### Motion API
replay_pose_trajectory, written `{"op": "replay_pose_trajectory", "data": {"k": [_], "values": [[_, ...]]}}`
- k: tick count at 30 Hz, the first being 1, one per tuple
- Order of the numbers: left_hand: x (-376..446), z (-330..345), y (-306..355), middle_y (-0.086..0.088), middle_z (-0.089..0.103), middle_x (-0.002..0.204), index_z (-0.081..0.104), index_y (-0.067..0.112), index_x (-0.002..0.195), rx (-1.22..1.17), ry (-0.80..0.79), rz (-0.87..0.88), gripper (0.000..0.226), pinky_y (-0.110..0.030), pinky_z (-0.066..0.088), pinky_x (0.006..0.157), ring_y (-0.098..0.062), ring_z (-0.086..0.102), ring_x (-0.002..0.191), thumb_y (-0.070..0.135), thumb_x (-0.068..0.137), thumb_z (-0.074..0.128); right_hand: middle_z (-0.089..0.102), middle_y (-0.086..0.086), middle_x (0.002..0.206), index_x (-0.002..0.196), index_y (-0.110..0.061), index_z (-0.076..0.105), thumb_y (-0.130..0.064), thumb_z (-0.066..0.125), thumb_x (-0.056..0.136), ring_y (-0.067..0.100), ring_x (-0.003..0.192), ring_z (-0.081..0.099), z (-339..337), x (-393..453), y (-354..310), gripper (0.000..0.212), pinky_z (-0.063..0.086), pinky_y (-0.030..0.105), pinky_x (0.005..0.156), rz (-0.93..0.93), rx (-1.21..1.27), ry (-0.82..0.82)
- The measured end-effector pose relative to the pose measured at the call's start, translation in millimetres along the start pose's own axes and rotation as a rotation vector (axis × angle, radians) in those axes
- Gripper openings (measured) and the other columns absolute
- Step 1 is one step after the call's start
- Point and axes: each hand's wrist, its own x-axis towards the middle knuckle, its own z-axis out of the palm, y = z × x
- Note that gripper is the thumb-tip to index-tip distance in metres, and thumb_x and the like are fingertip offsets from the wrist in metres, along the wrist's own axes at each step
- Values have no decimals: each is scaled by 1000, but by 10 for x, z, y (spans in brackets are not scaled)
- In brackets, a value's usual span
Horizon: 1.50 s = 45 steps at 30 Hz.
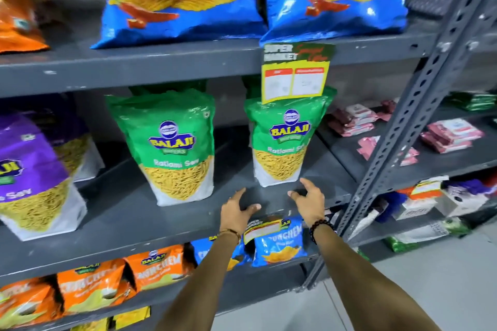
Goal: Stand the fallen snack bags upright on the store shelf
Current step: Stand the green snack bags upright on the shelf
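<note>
Middle shelf (pixel 161 220): two green bags standing upright, left green bag (pixel 172 148) and right green bag (pixel 285 140), well apart. Purple bag (pixel 35 183) at far left standing, leaning slightly back. No fallen bag showing here; this tier looking finished. Left hand (pixel 238 211) and right hand (pixel 308 200) hovering just near of right green bag, fingers spread wide, holding nothing. Orange bags (pixel 94 290) on the shelf below tilting; possibly remaining work.

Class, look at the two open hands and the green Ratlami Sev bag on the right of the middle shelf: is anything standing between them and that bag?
Nothing visible. The left hand and right hand hover open over bare middle shelf just before the right green bag. The yellow price tag overlaps only its top.
</note>
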Motion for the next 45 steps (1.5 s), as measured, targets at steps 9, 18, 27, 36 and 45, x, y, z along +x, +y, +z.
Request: {"op": "replay_pose_trajectory", "data": {"k": [9, 18, 27, 36, 45], "values": [[462, 556, 356, -18, 54, 135, 46, 5, 132, -157, 241, -83, 67, -46, 38, 106, -31, 48, 126, 19, 73, 75, 44, 5, 148, 143, -11, 36, -23, 81, 69, 21, 138, 38, -240, 841, 22, 88, 33, 42, 113, -80, 24, -335], [514, 709, 439, -17, 61, 127, 55, 8, 125, -172, 323, -99, 59, -40, 42, 104, -28, 54, 120, 17, 71, 76, 65, 2, 119, 124, -12, 55, -14, 80, 69, 16, 114, 57, -305, 962, 98, 60, 44, 27, 96, -216, 94, -354], [536, 750, 452, -15, 62, 126, 57, 10, 124, -155, 331, -87, 55, -52, 31, 112, -25, 57, 118, 20, 72, 75, 64, 4, 122, 128, -11, 53, -9, 79, 68, 16, 114, 55, -309, 1003, 116, 65, 40, 24, 96, -210, 125, -363], [534, 747, 447, -15, 61, 128, 56, 9, 124, -194, 338, -103, 58, -51, 32, 112, -26, 55, 120, 22, 71, 76, 61, 6, 128, 130, -12, 51, -11, 81, 66, 19, 121, 54, -300, 1043, 156, 71, 42, 36, 106, -175, 128, -357], [553, 755, 432, -15, 58, 131, 53, 8, 127, -219, 338, -111, 62, -54, 30, 113, -27, 52, 124, 21, 71, 76, 62, 6, 129, 128, -13, 52, -12, 82, 64, 19, 122, 54, -316, 1047, 143, 70, 42, 38, 107, -178, 114, -371]]}}
